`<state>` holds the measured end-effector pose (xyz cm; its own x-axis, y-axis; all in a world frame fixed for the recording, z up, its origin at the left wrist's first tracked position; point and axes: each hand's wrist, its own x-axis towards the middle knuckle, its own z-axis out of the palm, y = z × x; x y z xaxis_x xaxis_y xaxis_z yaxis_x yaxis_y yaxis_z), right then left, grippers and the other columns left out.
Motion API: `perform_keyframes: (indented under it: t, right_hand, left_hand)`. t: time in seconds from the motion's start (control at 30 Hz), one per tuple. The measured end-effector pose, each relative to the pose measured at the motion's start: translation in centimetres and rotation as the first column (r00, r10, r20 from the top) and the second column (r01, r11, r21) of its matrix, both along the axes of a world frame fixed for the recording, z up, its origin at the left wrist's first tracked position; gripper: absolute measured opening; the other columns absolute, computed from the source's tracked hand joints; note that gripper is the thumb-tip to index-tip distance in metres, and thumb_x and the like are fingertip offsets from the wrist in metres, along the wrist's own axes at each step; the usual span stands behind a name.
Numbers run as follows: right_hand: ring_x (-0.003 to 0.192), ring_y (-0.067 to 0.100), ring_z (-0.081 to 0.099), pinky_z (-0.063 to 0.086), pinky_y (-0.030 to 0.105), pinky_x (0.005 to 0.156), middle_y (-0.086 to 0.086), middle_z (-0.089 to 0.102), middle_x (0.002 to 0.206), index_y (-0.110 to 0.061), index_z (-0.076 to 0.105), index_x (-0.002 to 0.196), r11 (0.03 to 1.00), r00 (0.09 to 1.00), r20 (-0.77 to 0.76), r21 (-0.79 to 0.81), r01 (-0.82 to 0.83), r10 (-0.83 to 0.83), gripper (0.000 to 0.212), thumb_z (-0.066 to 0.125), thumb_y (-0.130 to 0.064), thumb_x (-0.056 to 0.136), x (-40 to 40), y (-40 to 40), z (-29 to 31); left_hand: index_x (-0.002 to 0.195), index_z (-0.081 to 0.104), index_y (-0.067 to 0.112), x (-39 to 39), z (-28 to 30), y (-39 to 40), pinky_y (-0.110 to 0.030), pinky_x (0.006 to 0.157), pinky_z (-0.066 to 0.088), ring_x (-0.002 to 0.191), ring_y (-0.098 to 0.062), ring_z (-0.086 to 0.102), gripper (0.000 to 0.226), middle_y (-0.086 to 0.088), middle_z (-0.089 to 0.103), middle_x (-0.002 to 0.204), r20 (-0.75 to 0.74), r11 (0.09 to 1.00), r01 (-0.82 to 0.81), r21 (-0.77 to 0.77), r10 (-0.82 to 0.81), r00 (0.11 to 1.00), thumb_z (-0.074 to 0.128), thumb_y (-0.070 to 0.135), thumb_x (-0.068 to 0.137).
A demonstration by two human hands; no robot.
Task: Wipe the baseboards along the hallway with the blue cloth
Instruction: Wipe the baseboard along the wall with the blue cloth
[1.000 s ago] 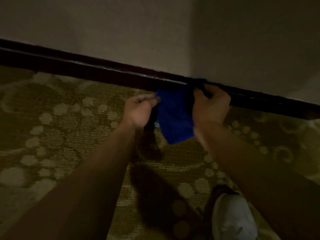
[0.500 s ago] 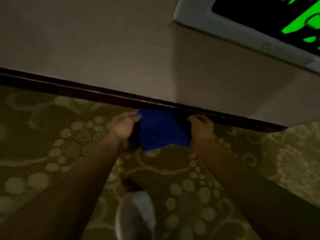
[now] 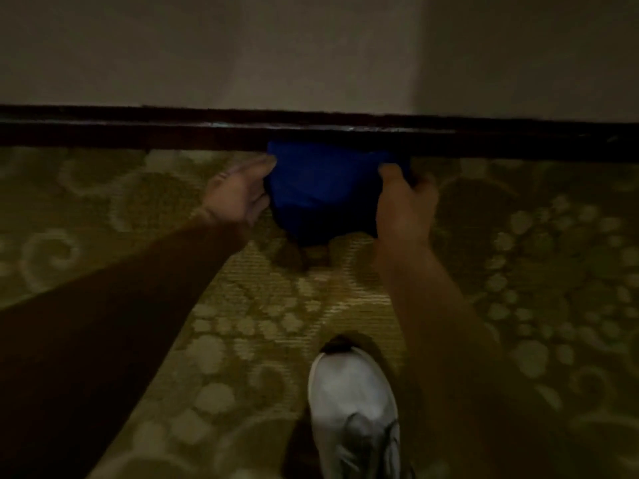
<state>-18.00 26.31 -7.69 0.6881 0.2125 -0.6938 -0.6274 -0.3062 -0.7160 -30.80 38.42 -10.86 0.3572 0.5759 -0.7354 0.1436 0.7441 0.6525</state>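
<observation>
A blue cloth [image 3: 321, 188] hangs stretched between both hands, its top edge against the dark wooden baseboard [image 3: 138, 133] that runs across the whole view where wall meets carpet. My left hand [image 3: 238, 193] pinches the cloth's left edge with fingers closed on it. My right hand [image 3: 404, 205] grips the right edge, thumb on top. The cloth's lower part sags in shadow just above the carpet.
A beige wall [image 3: 242, 46] rises behind the baseboard, with a vertical corner edge [image 3: 420, 53] at the right. Patterned olive carpet [image 3: 103, 219] covers the floor. My white shoe [image 3: 352, 409] stands on the carpet below the hands.
The view has tilted down and levelled, so the baseboard now lies horizontal and the green-lit sign is out of view. Both hands still hold the cloth at the baseboard. The white shoe has shifted right.
</observation>
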Motion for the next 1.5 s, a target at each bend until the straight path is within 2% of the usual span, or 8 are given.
perform_keyframes:
  t: [0.13, 0.4, 0.6, 0.87, 1.1, 1.2, 1.37, 1.5]
  right_hand:
    - [0.118, 0.027, 0.055, 0.047, 0.046, 0.102, 0.009, 0.052, 0.136, -0.014, 0.04, 0.14, 0.997, 0.997, -0.006, -0.019, -0.08, 0.08, 0.05, 0.058, -0.02, 0.094, 1.4, -0.4, 0.4]
    - [0.102, 0.028, 0.062, 0.054, 0.048, 0.09, 0.008, 0.062, 0.106, -0.016, 0.054, 0.107, 0.999, 0.998, 0.06, 0.039, -0.021, 0.019, 0.018, 0.063, -0.015, 0.091, 1.1, -1.8, 2.0]
    - [0.106, 0.029, 0.062, 0.052, 0.051, 0.092, 0.01, 0.062, 0.115, -0.016, 0.058, 0.094, 0.987, 0.982, 0.106, -0.049, -0.154, 0.158, 0.01, 0.066, -0.017, 0.088, -0.8, -3.8, 3.0]
    - [0.094, 0.028, 0.066, 0.056, 0.043, 0.081, 0.012, 0.065, 0.107, -0.009, 0.061, 0.108, 0.972, 0.985, 0.16, -0.234, -0.019, 0.058, 0.016, 0.055, -0.007, 0.094, -0.3, -4.2, 5.9]
    - [0.076, 0.019, 0.061, 0.057, 0.043, 0.083, 0.003, 0.063, 0.087, -0.01, 0.062, 0.121, 0.965, 0.919, 0.387, -0.202, 0.166, -0.077, 0.028, 0.055, -0.011, 0.094, 3.5, 0.9, 5.4]
    - [0.085, 0.015, 0.059, 0.055, 0.033, 0.083, 0.002, 0.062, 0.107, -0.011, 0.054, 0.133, 0.955, 0.903, 0.42, -0.222, 0.198, -0.09, 0.036, 0.051, -0.013, 0.096, 2.1, 2.5, 4.0]
    - [0.1, 0.022, 0.063, 0.055, 0.039, 0.089, 0.008, 0.064, 0.112, -0.008, 0.058, 0.127, 0.973, 0.912, 0.407, -0.178, 0.145, -0.061, 0.033, 0.056, -0.015, 0.095, 1.2, 2.2, 2.9]
    - [0.086, 0.017, 0.063, 0.055, 0.029, 0.071, 0.008, 0.065, 0.103, -0.005, 0.059, 0.124, 0.92, 0.862, 0.493, -0.273, 0.28, -0.116, 0.031, 0.05, -0.011, 0.096, 3.7, 1.9, 2.7]
  left_hand:
    - [0.128, 0.06, 0.015, 0.0, -0.2, 0.2, -0.025, 0.102, 0.045, 0.115, -0.011, 0.063, 0.035, 0.0, 0.068, 0.125, 0.021, 1.0, 0.026, -0.003, -0.026, 0.999, 0.061, 0.022, 0.094]
    - [0.12, 0.066, 0.014, -0.4, -0.1, -0.4, -0.017, 0.082, 0.05, 0.106, -0.009, 0.067, 0.032, 0.004, 0.073, 0.113, 0.019, 0.996, 0.024, 0.09, -0.026, 0.999, 0.068, 0.027, 0.09]
    - [0.107, 0.068, 0.013, -0.6, 0.4, 0.0, -0.019, 0.076, 0.049, 0.11, -0.016, 0.063, 0.021, -0.001, 0.069, 0.115, -0.002, 0.999, 0.021, 0.028, -0.021, 1.0, 0.07, 0.023, 0.089]
    - [0.085, 0.067, 0.022, 1.9, 4.3, -1.3, -0.039, 0.096, 0.051, 0.103, -0.024, 0.062, 0.006, -0.002, 0.066, 0.099, -0.033, 0.989, 0.15, 0.012, -0.149, 0.988, 0.068, 0.022, 0.091]
    - [0.094, 0.073, 0.013, 2.4, 1.0, -0.9, -0.017, 0.066, 0.053, 0.079, -0.012, 0.065, 0.007, -0.002, 0.071, 0.093, -0.071, 0.96, 0.24, 0.146, -0.232, 0.97, 0.069, 0.015, 0.089]
    - [0.089, 0.072, 0.018, 2.5, 0.8, -0.3, -0.008, 0.051, 0.05, 0.072, -0.006, 0.064, 0.002, 0.004, 0.069, 0.083, -0.054, 0.961, 0.236, 0.147, -0.23, 0.972, 0.071, 0.017, 0.088]
    - [0.094, 0.074, 0.014, 2.0, 0.7, -0.4, -0.018, 0.068, 0.055, 0.078, -0.01, 0.067, 0.007, 0.001, 0.071, 0.086, -0.038, 0.958, 0.226, 0.178, -0.223, 0.974, 0.071, 0.015, 0.087]
    - [0.092, 0.074, 0.012, 2.2, 0.3, -0.4, -0.026, 0.075, 0.056, 0.083, -0.019, 0.069, 0.007, -0.007, 0.074, 0.094, -0.016, 0.961, 0.233, 0.152, -0.233, 0.972, 0.072, 0.014, 0.085]
